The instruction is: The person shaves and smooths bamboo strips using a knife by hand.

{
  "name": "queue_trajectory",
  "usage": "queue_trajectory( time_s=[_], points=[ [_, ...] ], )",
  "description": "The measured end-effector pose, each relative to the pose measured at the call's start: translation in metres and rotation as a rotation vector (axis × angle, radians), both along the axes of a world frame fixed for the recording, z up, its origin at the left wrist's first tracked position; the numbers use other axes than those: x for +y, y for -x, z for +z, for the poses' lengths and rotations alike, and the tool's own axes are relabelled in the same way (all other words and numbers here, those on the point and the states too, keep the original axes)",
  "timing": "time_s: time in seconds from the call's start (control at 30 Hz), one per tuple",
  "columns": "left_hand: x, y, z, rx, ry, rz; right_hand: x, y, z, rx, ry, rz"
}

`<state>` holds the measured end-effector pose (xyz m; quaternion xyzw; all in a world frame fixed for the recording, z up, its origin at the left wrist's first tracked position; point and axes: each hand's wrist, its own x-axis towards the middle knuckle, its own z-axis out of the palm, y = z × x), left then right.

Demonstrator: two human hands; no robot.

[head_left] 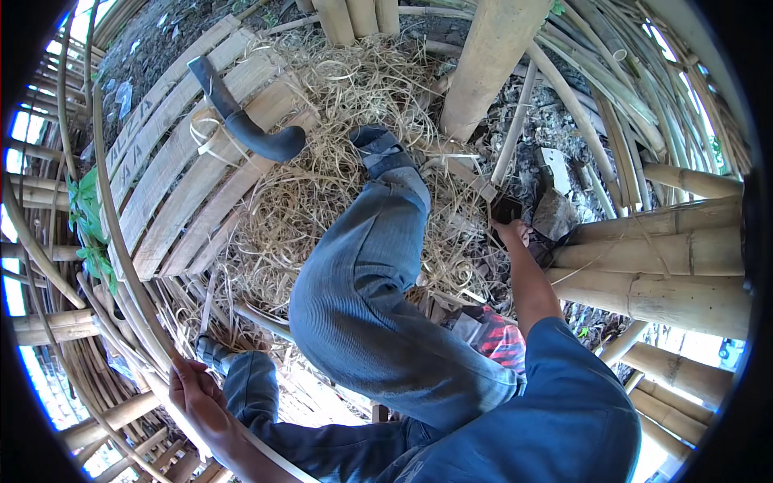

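My left hand (196, 394) is closed around a long, thin bamboo strip (129, 233), which curves up along the left side and runs back under my forearm. Out to the right, my right hand (515, 233) reaches down to the littered ground, its fingers bent against a small dark boxy object (506, 210); its kind is hard to make out. A flat piece of wood (467, 175) lies just beyond that object. My bent leg in blue trousers (362, 282) rests between the two hands, over pale bamboo shavings (282, 209).
A slatted wooden panel (185, 177) lies at the far left, with a dark hooked, pipe-like object (254, 133) on it. Thick bamboo poles (660, 249) lie at right, and an upright post (487, 72) stands ahead. A red and black cloth (499, 338) lies by my thigh.
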<state>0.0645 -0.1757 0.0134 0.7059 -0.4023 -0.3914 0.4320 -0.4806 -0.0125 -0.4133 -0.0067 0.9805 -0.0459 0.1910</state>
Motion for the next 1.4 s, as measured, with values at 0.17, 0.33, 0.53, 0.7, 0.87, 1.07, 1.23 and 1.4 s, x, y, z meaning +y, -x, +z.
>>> queue_trajectory(
  time_s=[0.17, 0.33, 0.53, 0.7, 0.87, 1.07, 1.23, 1.4],
  points=[
    [-0.004, 0.006, 0.001, -0.044, 0.004, 0.010, -0.029, -0.028, 0.054, -0.058, -0.064, -0.079],
    [-0.006, 0.012, 0.001, -0.028, 0.006, -0.002, -0.031, -0.035, 0.070, -0.015, -0.023, -0.107],
    [-0.006, 0.000, -0.003, -0.028, 0.014, -0.029, -0.031, -0.035, 0.075, -0.089, -0.037, -0.076],
    [-0.005, 0.000, 0.001, -0.025, 0.042, -0.042, -0.019, -0.018, 0.090, 0.022, -0.042, 0.067],
    [-0.003, -0.003, 0.005, 0.028, 0.081, -0.020, -0.026, 0.005, 0.185, 0.164, 0.507, -0.064],
    [0.003, -0.005, 0.007, 0.051, 0.107, -0.036, -0.043, -0.124, 0.329, -0.917, 1.554, -0.541],
    [0.002, -0.006, 0.005, 0.070, 0.114, -0.049, -0.031, -0.226, 0.333, -1.221, 1.356, -0.614],
    [0.004, -0.006, 0.007, 0.028, 0.122, -0.040, -0.026, -0.247, 0.330, -1.235, 1.520, -0.354]
  ],
)
